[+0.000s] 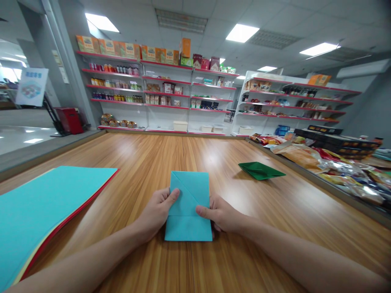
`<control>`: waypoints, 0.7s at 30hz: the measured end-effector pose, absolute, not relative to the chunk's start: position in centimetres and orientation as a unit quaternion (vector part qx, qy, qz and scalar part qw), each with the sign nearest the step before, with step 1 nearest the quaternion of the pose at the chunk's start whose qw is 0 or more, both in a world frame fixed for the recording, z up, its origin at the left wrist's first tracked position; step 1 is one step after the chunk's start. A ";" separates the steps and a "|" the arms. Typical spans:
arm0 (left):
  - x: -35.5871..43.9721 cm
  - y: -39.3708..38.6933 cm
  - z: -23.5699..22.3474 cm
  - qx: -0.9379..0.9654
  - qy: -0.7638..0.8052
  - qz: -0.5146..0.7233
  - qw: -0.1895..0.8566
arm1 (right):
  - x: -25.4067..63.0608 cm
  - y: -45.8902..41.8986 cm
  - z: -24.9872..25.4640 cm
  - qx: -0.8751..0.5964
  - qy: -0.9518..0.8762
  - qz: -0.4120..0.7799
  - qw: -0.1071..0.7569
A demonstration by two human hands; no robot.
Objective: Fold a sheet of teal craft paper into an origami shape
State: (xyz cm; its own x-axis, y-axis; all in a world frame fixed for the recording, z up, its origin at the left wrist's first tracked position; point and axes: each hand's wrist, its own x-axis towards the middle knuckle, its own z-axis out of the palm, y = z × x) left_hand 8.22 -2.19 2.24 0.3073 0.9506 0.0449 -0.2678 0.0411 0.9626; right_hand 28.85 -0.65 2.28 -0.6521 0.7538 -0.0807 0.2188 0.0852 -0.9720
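A folded sheet of light-blue paper (188, 228) is held up over the table in front of me, with a diagonal crease on its upper part and a level crease lower down. My left hand (160, 207) pinches its left edge, thumb on the front face and fingers behind. On the opposite edge, my right hand (221, 213) grips it the same way, its thumb lying near the middle of the sheet. The fingers behind the paper are mostly hidden. Farther off to the right lies a folded green paper shape (261, 170), pointed at both ends, touched by neither hand.
A stack of coloured paper sheets (58, 199), blue on top, lies at the left of the wooden table (140, 162). Packaged snacks (332, 162) and dark boxes (336, 142) crowd the right side past the table's rim. Stocked shelves (166, 95) stand behind.
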 end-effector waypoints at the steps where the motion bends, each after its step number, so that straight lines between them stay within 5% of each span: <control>1: 8.2 -2.2 2.3 0.500 0.338 0.475 0.640 | 28.8 -0.7 2.3 -0.337 -0.697 0.592 0.225; 21: 7.8 -1.6 1.5 0.495 0.297 0.457 0.677 | 27.7 -1.0 2.5 -0.311 -0.662 0.614 0.297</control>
State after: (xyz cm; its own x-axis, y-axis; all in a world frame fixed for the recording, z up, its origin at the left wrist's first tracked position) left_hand 7.83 -1.63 1.52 0.4071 0.9120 0.0501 -0.3251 0.0934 0.9411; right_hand 27.74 -1.03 2.47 -0.6300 0.7765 0.0108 0.0469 0.0519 -0.9976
